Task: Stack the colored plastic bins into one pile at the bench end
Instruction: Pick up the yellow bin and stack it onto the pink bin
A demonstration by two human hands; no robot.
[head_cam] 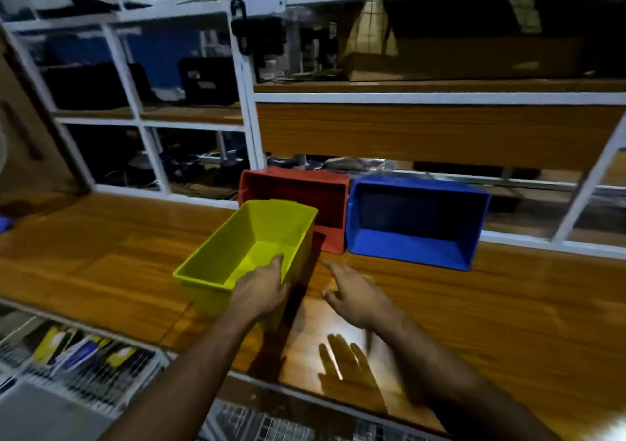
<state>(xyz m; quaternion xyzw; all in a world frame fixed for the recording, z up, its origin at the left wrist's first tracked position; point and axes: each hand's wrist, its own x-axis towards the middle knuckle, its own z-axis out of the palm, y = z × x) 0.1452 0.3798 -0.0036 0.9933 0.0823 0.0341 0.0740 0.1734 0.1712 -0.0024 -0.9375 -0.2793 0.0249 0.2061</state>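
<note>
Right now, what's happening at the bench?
A person is working with three plastic bins on a wooden bench. The left hand grips the near rim of the yellow bin, fingers over the edge into it. The right hand hovers open above the bench beside it, holding nothing. The red bin and blue bin sit side by side behind, tipped so their openings face the camera. Nothing is stacked yet.

You see a dim, bluish room, with light falling from above. Glare shines on the glossy desk (440, 305), where a sharp hand shadow lies. Your right hand (355, 296) smears with motion blur. Shelves (247, 102) bow at the wide-angle edges, dark and soft.
</note>
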